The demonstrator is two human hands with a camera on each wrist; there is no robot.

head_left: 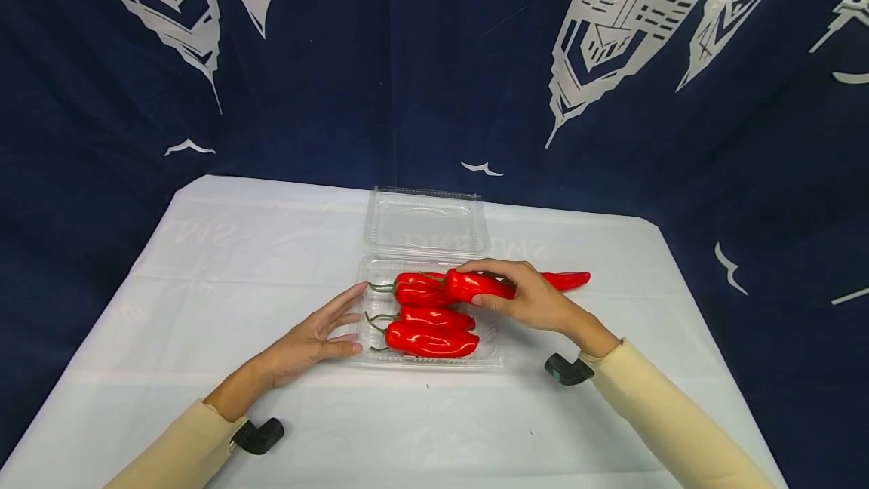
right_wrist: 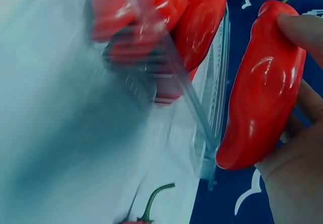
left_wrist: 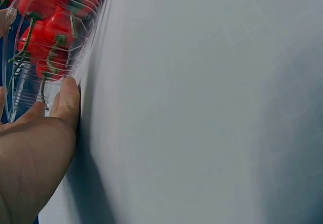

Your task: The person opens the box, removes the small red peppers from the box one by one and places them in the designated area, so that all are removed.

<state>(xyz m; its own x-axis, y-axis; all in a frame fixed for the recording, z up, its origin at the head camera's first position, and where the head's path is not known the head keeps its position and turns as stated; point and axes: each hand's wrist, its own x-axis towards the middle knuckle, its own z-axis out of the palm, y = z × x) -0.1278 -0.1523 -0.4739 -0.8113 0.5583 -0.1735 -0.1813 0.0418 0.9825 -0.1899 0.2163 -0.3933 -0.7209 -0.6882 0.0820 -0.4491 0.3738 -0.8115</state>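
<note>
Between the thumb and fingers of my right hand (head_left: 539,300) is a red pepper (head_left: 471,285), held over the right part of a clear plastic container (head_left: 490,353). The right wrist view shows this held pepper (right_wrist: 265,88) with its stem end by the thumb. Several other red peppers (head_left: 431,339) lie in the container, green stems pointing left. At the container's left side, my left hand (head_left: 312,342) has its fingers spread, fingertips right at the rim. In the left wrist view that hand (left_wrist: 38,148) is beside the ribbed clear wall, holding nothing.
The container's clear lid (head_left: 428,221) lies folded back behind it. Beyond my right hand, on the white table (head_left: 271,436), part of another red pepper (head_left: 570,280) shows. A dark blue cloth (head_left: 434,81) with white printed shapes hangs behind the table.
</note>
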